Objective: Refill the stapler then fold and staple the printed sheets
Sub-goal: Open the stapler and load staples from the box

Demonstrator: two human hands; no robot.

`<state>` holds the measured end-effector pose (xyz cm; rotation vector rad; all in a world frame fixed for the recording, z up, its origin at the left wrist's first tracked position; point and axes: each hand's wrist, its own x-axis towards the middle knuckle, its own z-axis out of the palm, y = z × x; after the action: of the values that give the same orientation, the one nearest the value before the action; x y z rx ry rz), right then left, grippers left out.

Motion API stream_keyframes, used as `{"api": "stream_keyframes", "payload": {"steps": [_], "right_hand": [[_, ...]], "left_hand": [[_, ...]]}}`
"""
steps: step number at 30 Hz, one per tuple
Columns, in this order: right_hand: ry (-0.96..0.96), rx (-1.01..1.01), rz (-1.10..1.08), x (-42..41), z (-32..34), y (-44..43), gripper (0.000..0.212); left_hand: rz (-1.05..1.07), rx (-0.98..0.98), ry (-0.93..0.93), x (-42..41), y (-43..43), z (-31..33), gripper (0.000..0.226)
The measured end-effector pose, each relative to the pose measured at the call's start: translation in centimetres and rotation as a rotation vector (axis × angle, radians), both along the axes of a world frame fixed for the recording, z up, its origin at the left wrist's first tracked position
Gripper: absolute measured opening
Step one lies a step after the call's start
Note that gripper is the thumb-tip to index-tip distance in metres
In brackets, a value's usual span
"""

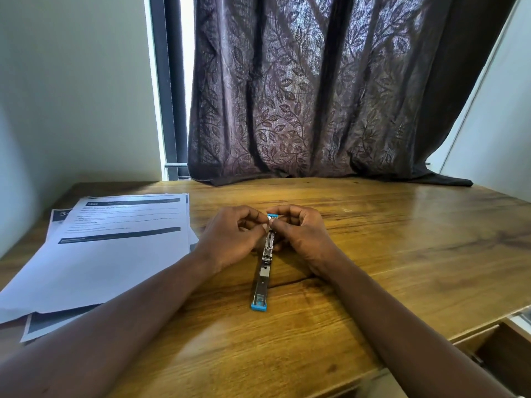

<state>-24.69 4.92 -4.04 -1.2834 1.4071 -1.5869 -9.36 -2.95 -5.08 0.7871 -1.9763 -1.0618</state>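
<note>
Two bare forearms reach in from the bottom edge and meet over the wooden table (pixel 388 225). Between them lies the stapler (pixel 265 268), opened out flat, its long metal body pointing away from the person. Its near end, capped in blue, rests free on the wood, well clear of any finger. Its far end, also blue, sits between the fingertips of both hands. The left hand (pixel 230 237) and the right hand (pixel 301 234) each have curled fingers and pinch that far tip from either side. Printed sheets (pixel 115 254) lie stacked loosely beside the left wrist.
</note>
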Motion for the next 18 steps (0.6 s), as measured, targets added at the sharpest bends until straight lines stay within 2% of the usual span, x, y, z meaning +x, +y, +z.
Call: {"api": "stream_keyframes", "payload": {"steps": [5,9,13,15,18], "right_hand": [[-0.049,0.006,-0.031,-0.3,-0.2,-0.4,0.019],[-0.034,0.008,-0.045,-0.5,-0.4,-0.6,0.018],[0.005,-0.001,-0.044,-0.5,-0.5,-0.6,0.017],[0.021,-0.011,-0.038,-0.5,-0.5,-0.5,0.017],[0.024,-0.03,-0.018,-0.4,-0.5,-0.5,0.018]], "left_hand": [[-0.275,0.064,-0.034,1.4,0.1,0.9,0.05],[-0.271,-0.042,-0.04,2.0,0.1,1.2,0.04],[-0.21,-0.21,-0.069,1.9,0.2,0.9,0.016],[-0.146,-0.226,-0.065,1.6,0.2,0.5,0.007],[-0.068,-0.215,-0.068,1.1,0.1,0.0,0.009]]}}
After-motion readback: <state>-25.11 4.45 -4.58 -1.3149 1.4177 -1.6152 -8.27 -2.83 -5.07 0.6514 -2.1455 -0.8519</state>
